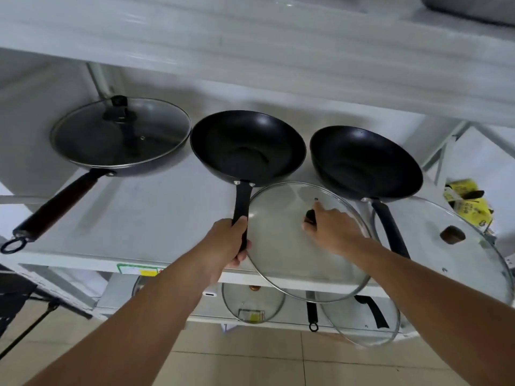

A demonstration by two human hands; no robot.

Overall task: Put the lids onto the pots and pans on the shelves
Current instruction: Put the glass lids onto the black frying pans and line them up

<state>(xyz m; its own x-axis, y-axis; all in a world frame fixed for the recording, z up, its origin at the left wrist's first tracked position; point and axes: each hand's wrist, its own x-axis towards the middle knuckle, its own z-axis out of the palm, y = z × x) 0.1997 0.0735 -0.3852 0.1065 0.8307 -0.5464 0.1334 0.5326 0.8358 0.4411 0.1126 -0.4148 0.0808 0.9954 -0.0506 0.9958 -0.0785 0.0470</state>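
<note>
Bare white shelf left of the middle wok's handle; upper shelf overhangs

Both hands forward, gripping.

Middle shelf: three pans in a row. Left pan, lid on it. Centre pan, handle in the left hand. Right pan. Before and between centre and right pans: second lid, knob in the right hand. Right of it, at the shelf's end: third lid. Lower shelf: two more lids.
</note>
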